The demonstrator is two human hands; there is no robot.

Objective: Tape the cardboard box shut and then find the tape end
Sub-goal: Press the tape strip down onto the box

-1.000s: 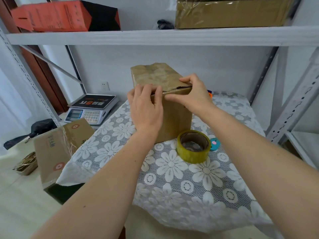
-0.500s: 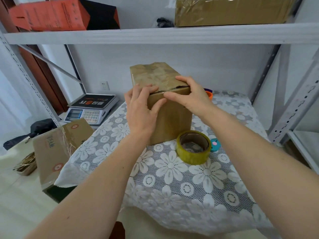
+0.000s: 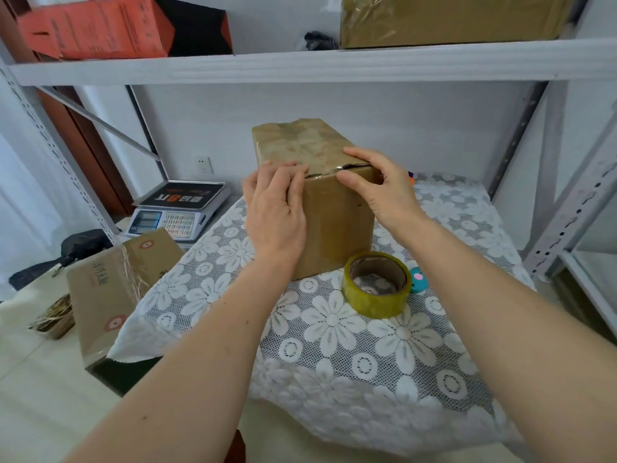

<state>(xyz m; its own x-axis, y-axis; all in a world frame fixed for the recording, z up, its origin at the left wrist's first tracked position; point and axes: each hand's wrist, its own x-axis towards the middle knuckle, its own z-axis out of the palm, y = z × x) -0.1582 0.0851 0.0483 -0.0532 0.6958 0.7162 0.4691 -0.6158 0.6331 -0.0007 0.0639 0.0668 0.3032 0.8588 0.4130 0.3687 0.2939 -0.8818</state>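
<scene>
A tall cardboard box (image 3: 337, 225), wrapped in glossy brown tape, stands upright on the lace-covered table (image 3: 334, 332). My left hand (image 3: 273, 208) lies flat against its near left corner, fingertips pressing at the top edge. My right hand (image 3: 384, 188) straddles the top front edge on the right, with its fingers on the lid and its thumb on the front face. Between the two hands a thin dark gap shows under the lid. A roll of yellowish tape (image 3: 377, 295) lies flat on the cloth in front of the box, to the right, touched by neither hand.
A small teal object (image 3: 418, 279) sits beside the roll. A digital scale (image 3: 177, 208) stands at back left. Another cardboard box (image 3: 110, 289) leans by the table's left edge. The shelf (image 3: 300, 61) overhead carries an orange box (image 3: 96, 28) and a wrapped box (image 3: 450, 18). A metal post (image 3: 574, 202) stands at right.
My left hand has slid from the middle of the front edge to the box's left corner. My right hand keeps its place on the top right edge.
</scene>
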